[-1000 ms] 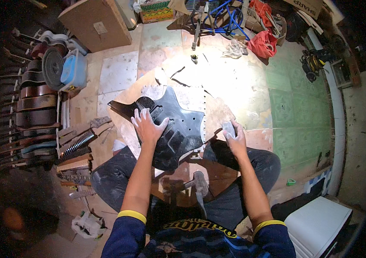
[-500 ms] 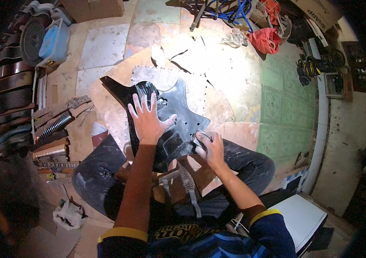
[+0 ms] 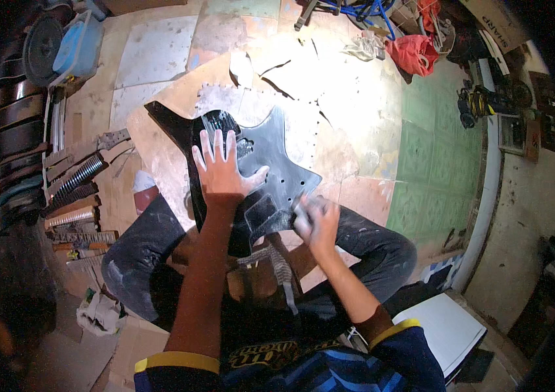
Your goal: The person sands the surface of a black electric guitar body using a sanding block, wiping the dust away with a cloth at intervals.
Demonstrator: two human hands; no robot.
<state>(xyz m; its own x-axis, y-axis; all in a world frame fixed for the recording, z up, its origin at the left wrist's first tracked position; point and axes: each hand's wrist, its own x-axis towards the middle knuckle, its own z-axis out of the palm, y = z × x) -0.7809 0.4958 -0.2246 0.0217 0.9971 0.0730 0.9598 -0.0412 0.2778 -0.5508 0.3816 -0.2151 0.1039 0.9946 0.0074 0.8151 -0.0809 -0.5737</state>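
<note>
A black electric guitar body (image 3: 277,157) with pointed horns, cut-outs and small holes lies across my lap. Pale dust dulls much of its face; a glossier black patch shows near the upper left. My left hand (image 3: 222,168) rests flat on it, fingers spread and tips dusty white. At the lower right edge, my right hand (image 3: 317,219) is closed and smeared by motion. Its fingers pinch a small dark piece that looks like sandpaper, mostly hidden now and plainer in the earlier picture. A striped grey cloth strip (image 3: 281,264) hangs below the body.
Guitar necks (image 3: 81,157) and large springs (image 3: 78,179) lie at the left, near stacked dark guitar bodies (image 3: 13,124) and a blue tub (image 3: 75,52). A red bag (image 3: 414,55) and blue hose (image 3: 379,16) sit at the far right. A white panel (image 3: 441,330) is at the lower right.
My right hand has shifted slightly at the body's edge and is now blurred. The left hand stays flat on the body. The whole view has shifted a little.
</note>
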